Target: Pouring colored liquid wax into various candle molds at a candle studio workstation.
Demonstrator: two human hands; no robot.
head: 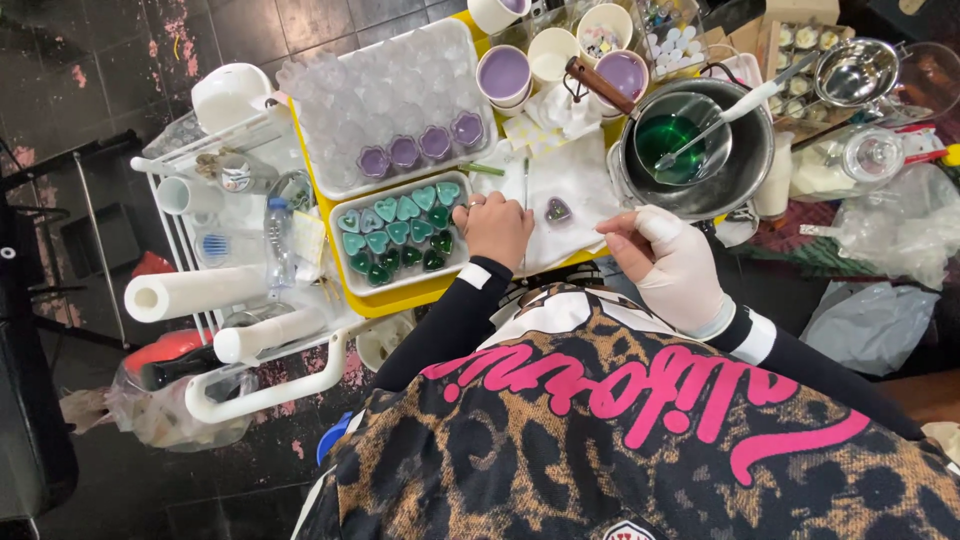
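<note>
1. Between my hands, on white paper (575, 180), sits a purple heart mould (558, 209), untouched.
2. My left hand (497, 228) rests clenched, holding nothing, beside the tray of teal hearts (400, 232).
3. My gloved right hand (668, 262) pinches something too small to tell.

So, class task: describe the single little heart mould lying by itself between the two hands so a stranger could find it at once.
Start at the yellow tray and find the white cloth beside the steel pot. Between the left hand and the gloved right hand lies one heart mould. It sits alone, purple-filled, unlike the trayed teal hearts.
</note>
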